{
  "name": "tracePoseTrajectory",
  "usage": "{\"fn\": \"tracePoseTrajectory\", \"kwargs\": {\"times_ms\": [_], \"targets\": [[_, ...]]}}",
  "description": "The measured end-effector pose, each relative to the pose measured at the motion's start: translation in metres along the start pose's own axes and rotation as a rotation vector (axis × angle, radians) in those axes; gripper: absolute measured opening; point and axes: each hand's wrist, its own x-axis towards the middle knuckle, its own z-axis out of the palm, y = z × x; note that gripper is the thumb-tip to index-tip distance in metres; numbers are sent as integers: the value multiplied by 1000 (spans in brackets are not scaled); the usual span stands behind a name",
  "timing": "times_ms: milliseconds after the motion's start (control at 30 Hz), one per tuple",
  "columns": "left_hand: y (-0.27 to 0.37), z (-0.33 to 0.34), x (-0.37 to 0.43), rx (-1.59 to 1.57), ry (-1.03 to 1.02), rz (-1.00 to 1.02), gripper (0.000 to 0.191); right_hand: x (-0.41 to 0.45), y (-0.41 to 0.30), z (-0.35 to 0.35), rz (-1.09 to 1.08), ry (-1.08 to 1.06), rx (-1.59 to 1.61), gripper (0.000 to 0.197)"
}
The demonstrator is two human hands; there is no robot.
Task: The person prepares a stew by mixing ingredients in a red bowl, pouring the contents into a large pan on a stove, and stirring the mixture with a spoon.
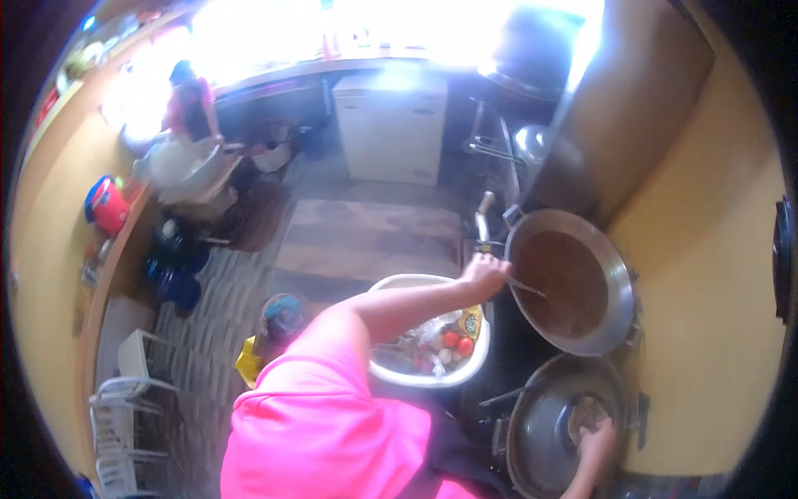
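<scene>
My left hand (486,276) reaches across the picture and is closed on a thin metal utensil (528,287), whose far end lies over a large metal pan (618,274) of brown liquid (561,284). A metal pipe or handle (483,221) stands just beyond this hand. My right hand (597,435) is at the lower right, inside a second, dark wok (539,430). It holds a brown, flat piece (586,415), perhaps a cloth or scrubber, against the wok's inner side; its exact kind cannot be told.
Under my left forearm is a white tub (479,368) with red and white round items and plastic packets. A yellow wall (692,312) borders the pans. A person in pink (192,106) stands at a basin, far left. White plastic chairs (115,424) and a white chest freezer (393,131) stand farther off.
</scene>
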Motion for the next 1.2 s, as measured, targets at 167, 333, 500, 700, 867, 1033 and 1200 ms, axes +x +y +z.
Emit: {"fn": "tracePoseTrajectory", "kwargs": {"times_ms": [167, 333, 500, 700, 867, 1033, 1200], "targets": [[42, -12, 36, 34, -199, 189, 26, -4, 9, 0, -16, 34, -9, 41], [99, -20, 68, 109, -192, 303, 20, -8, -15, -23, 129, -37, -77, 42], [85, -19, 106, 203, 63, 460, 13, 2, -23, -21, 123, -57, 15, 52], [16, -52, 115, 274, 198, 322, 8, 2, -32, -23, 208, -4, -40, 40], [-40, -26, 133, 275, 222, 245, 16, -4, -34, -20, 229, 14, -55, 36], [-23, -23, 139, -229, -275, -119, 25, -1, -46, -28, 287, -55, -26, 35], [10, 54, 166, -358, -262, 317, 24, -5, -28, -17, 258, 4, -70, 34]]}}
